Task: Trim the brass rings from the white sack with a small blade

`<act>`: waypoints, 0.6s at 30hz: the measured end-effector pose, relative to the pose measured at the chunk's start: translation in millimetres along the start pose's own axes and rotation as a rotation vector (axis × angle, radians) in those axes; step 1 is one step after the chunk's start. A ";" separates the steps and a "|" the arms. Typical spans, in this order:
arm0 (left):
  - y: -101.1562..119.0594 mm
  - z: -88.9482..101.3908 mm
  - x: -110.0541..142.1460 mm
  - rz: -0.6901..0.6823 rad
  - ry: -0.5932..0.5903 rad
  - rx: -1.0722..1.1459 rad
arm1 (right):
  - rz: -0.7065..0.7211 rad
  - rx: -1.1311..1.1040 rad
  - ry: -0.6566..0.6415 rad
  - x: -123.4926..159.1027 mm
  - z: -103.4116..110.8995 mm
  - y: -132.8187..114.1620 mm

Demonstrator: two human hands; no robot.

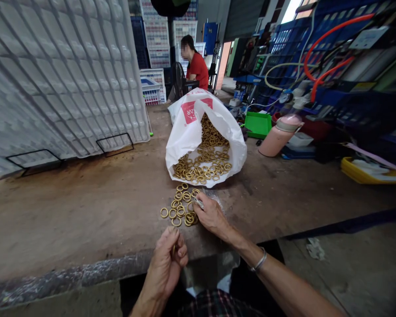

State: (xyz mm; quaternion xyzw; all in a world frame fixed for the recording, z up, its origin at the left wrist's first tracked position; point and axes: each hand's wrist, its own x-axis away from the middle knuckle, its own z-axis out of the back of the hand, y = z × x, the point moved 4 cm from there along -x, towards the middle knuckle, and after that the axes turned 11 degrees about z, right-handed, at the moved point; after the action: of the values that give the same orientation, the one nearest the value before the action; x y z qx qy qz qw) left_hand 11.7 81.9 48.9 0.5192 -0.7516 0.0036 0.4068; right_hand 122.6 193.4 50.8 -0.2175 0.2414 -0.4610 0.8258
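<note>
A white plastic bag (188, 132) lies open on the worn table (86, 211), spilling several brass rings (204, 163). A small loose pile of brass rings (180, 206) sits just in front of the bag. My right hand (211, 215) rests on the right edge of that pile, fingers curled and pinching a ring or a bit of clear plastic. My left hand (168, 264) hovers at the table's near edge, fingers closed around brass rings held between thumb and fingers.
A tall white moulded panel (62, 75) leans at the left. A pink bottle (279, 134), a green tray (258, 124) and a yellow tray (366, 174) lie on the right. A person in a red shirt (197, 66) sits beyond the bag among stacked crates.
</note>
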 end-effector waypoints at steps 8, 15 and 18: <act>1.8 -3.4 -6.0 -0.122 0.048 -0.186 | 0.070 -0.395 0.123 28.7 1.4 -30.7; 0.5 5.2 -6.1 -0.230 0.139 -0.358 | 0.070 -0.497 0.016 34.2 0.2 -40.9; 6.1 6.5 -1.8 -0.349 0.244 -0.577 | 0.069 -0.515 -0.039 33.9 0.9 -42.2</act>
State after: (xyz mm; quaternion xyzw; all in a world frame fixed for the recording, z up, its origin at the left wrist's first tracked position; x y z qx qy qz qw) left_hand 3.1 83.4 45.9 0.4991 -0.5676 -0.2162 0.6181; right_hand 111.1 143.8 69.4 -0.4210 0.3420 -0.3517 0.7629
